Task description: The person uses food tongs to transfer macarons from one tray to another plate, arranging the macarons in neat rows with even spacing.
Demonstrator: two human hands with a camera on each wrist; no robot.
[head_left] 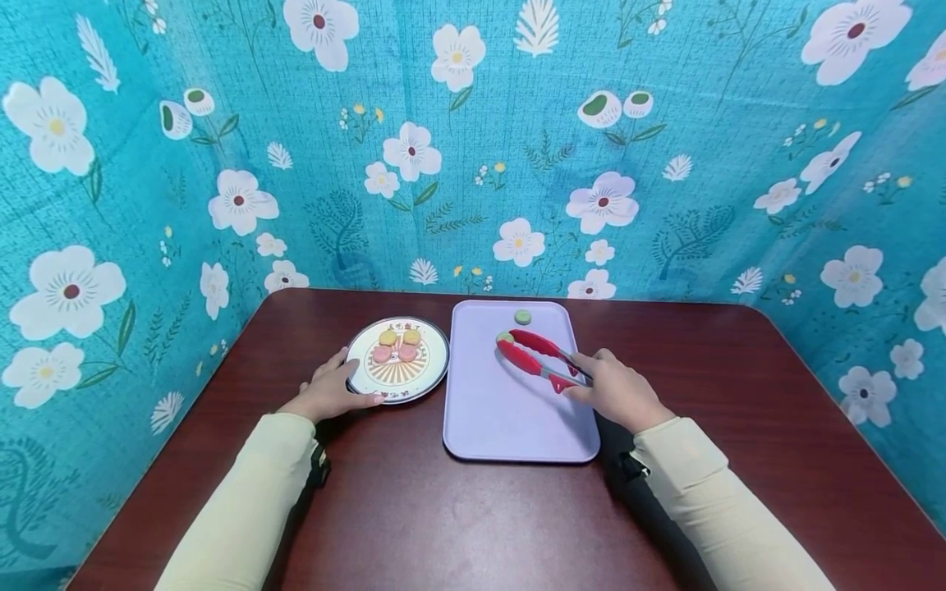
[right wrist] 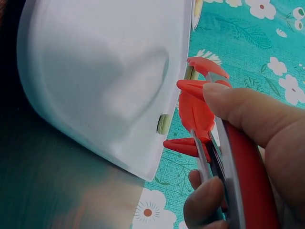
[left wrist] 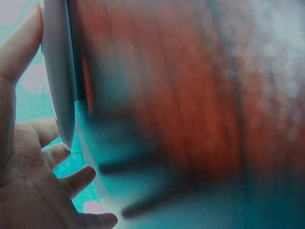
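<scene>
My right hand (head_left: 619, 390) grips red-tipped metal tongs (head_left: 530, 349) over the lilac tray (head_left: 510, 427). A small round green, macaron-like piece (head_left: 505, 337) sits between the tong tips. Another green piece (head_left: 522, 317) lies near the tray's far edge; the right wrist view shows its layered side (right wrist: 164, 124). To the left, my left hand (head_left: 330, 391) rests against the rim of a white patterned plate (head_left: 436, 373), thumb along the near edge and fingers spread at the left side. On the plate are two yellow pieces (head_left: 388, 337) and two pink pieces (head_left: 382, 354).
The dark reddish-brown table (head_left: 473, 525) carries the plate and tray side by side, almost touching. A turquoise flowered cloth (head_left: 473, 148) stands behind the table and along its sides.
</scene>
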